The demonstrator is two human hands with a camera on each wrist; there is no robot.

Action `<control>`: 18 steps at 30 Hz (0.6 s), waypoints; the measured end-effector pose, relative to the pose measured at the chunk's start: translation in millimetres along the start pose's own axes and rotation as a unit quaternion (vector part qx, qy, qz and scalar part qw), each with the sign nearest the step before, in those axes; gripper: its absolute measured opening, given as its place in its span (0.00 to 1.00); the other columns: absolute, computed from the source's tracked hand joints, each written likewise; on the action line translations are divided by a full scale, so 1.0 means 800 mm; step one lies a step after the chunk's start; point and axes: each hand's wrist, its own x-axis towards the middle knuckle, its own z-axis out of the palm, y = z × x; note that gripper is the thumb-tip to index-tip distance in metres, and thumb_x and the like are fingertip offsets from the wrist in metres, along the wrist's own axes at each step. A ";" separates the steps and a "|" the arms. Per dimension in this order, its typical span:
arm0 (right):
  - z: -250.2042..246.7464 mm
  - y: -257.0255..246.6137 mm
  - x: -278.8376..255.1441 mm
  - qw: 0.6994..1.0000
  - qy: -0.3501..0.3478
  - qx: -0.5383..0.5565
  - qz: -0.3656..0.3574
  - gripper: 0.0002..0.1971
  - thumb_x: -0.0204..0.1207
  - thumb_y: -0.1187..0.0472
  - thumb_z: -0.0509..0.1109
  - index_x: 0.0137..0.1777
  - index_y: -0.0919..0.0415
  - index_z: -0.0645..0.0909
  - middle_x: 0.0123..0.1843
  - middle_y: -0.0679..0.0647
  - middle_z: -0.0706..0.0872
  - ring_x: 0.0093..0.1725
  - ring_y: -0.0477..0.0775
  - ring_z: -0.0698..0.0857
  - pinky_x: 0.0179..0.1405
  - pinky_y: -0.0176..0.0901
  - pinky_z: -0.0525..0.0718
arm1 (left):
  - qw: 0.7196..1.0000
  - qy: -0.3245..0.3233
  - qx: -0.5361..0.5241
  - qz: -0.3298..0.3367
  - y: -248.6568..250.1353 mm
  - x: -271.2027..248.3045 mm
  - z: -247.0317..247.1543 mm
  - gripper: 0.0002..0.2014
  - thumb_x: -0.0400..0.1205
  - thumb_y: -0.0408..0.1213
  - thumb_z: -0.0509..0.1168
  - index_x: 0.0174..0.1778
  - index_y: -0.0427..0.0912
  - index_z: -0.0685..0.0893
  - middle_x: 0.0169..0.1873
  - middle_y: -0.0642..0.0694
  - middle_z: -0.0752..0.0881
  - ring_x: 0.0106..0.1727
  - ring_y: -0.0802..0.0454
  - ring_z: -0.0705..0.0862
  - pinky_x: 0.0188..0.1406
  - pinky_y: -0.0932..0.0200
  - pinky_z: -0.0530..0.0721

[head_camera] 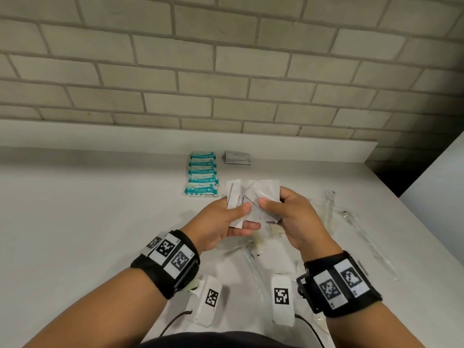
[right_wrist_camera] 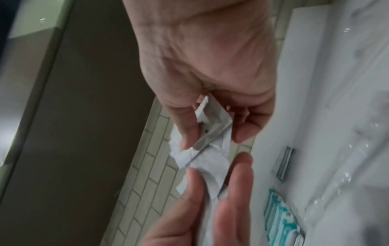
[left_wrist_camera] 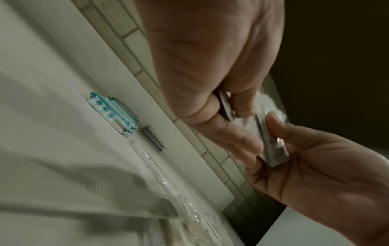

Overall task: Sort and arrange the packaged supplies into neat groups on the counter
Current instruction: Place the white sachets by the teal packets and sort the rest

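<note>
Both hands hold a small fan of white toothpaste sachets (head_camera: 259, 190) above the counter (head_camera: 88, 222). My left hand (head_camera: 247, 217) pinches the left sachets between thumb and fingers, and my right hand (head_camera: 272, 200) pinches the right ones. The left wrist view has the left hand (left_wrist_camera: 242, 126) gripping the sachets (left_wrist_camera: 271, 149). From the right wrist, the right hand (right_wrist_camera: 212, 133) pinches a sachet (right_wrist_camera: 212, 126). A neat row of teal packets (head_camera: 202, 174) lies behind the hands, with a grey sachet stack (head_camera: 238, 156) to its right.
Clear-wrapped toothbrushes (head_camera: 329, 212) and another long clear packet (head_camera: 371, 244) lie loose at the right. More clear-wrapped items (head_camera: 251, 249) sit under the hands. The brick wall ledge (head_camera: 150, 136) bounds the back, and the counter ends at a dark gap (head_camera: 401, 177) on the right.
</note>
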 end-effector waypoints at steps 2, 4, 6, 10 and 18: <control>-0.004 -0.001 0.000 0.993 0.019 -0.075 -0.089 0.07 0.71 0.73 0.74 0.46 0.64 0.89 0.45 0.62 0.87 0.44 0.52 0.87 0.47 0.46 0.83 | 1.000 0.002 -0.016 -0.018 0.003 0.001 -0.002 0.15 0.86 0.43 0.61 0.66 0.41 0.80 0.56 0.36 0.89 0.50 0.41 0.91 0.38 0.58 0.90; -0.011 -0.001 -0.002 0.970 -0.003 -0.192 -0.150 0.13 0.68 0.79 0.74 0.44 0.62 0.91 0.42 0.52 0.81 0.44 0.43 0.83 0.49 0.35 0.80 | 0.998 0.013 -0.064 -0.026 0.006 0.001 -0.008 0.14 0.86 0.41 0.61 0.64 0.41 0.82 0.55 0.36 0.89 0.47 0.44 0.91 0.37 0.60 0.90; -0.015 0.005 -0.009 0.933 -0.042 -0.310 -0.175 0.19 0.66 0.80 0.70 0.45 0.56 0.92 0.41 0.45 0.80 0.46 0.38 0.79 0.49 0.26 0.76 | 0.996 0.035 -0.078 -0.014 0.007 0.003 -0.015 0.12 0.84 0.32 0.64 0.62 0.42 0.84 0.52 0.40 0.89 0.46 0.47 0.91 0.39 0.60 0.90; -0.019 0.010 -0.018 0.965 -0.013 -0.246 -0.093 0.17 0.72 0.74 0.74 0.48 0.49 0.89 0.44 0.47 0.88 0.42 0.40 0.86 0.44 0.34 0.85 | 0.991 0.113 -0.057 0.044 0.007 0.008 -0.018 0.15 0.80 0.25 0.67 0.59 0.44 0.85 0.49 0.45 0.89 0.47 0.50 0.89 0.42 0.59 0.90; 0.004 0.012 -0.015 0.988 0.009 -0.156 0.000 0.06 0.79 0.59 0.71 0.51 0.59 0.87 0.44 0.56 0.92 0.43 0.56 0.88 0.46 0.51 0.85 | 0.989 0.126 -0.006 0.082 0.001 0.007 -0.004 0.12 0.80 0.28 0.70 0.55 0.48 0.85 0.50 0.45 0.90 0.49 0.48 0.91 0.47 0.57 0.90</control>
